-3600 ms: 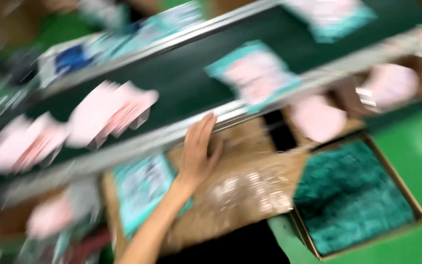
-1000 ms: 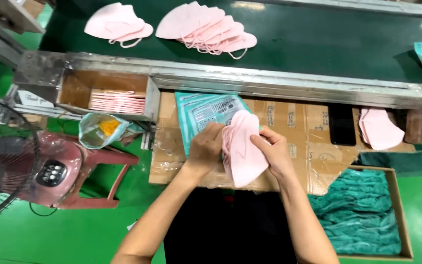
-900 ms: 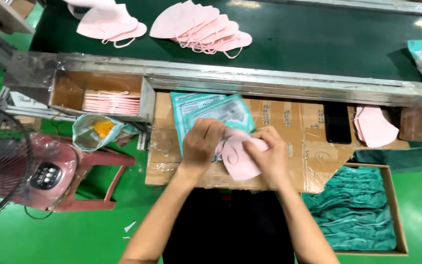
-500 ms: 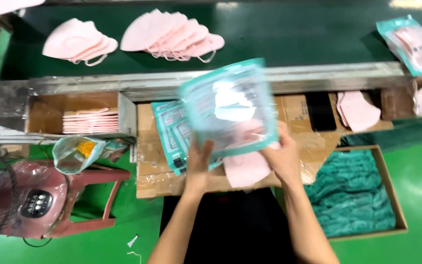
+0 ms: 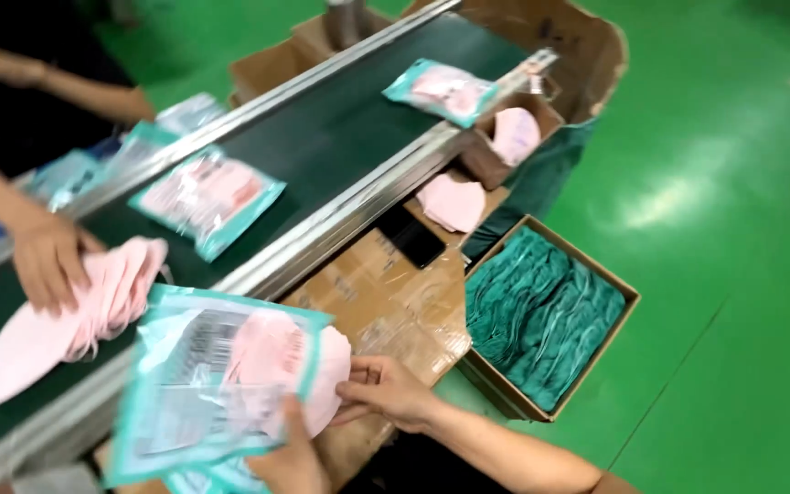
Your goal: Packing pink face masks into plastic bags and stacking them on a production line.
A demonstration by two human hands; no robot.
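View: the camera has swung right since half a second ago; the conveyor belt (image 5: pixel 322 137) now runs diagonally from lower left to upper right, where earlier it lay level across the top.
Conveyor belt: dark green, with a metal rail; two sealed teal packets (image 5: pixel 208 197) lie on it, one far up at the right end.
Box of teal bags (image 5: pixel 546 316): an open cardboard box on the green floor, now mid-frame rather than at the right edge.
Tabletop (image 5: pixel 386 293): taped cardboard sheets just below the rail, with a dark flat phone-like thing on them.
Teal pouch (image 5: pixel 212 384): clear-fronted, held up in front of the tabletop at lower left, lower in frame than before; blurred, its lower edge cut off.
Pink mask (image 5: pixel 308 366): half inside the pouch, its rounded end sticking out at the right.
Left hand (image 5: pixel 290 457): grip closed on the pouch's lower edge, thumb over the front; mostly cut off by the frame.
Right hand (image 5: pixel 386 393): grip narrow, fingertips pinching the mask's exposed edge.
Co-worker's hand (image 5: pixel 48 261): newly in view at left, resting on a fanned stack of pink masks (image 5: pixel 75 316) on the belt.
Loose masks (image 5: pixel 454 201): pink, in small boxes by the rail; detail blurred.
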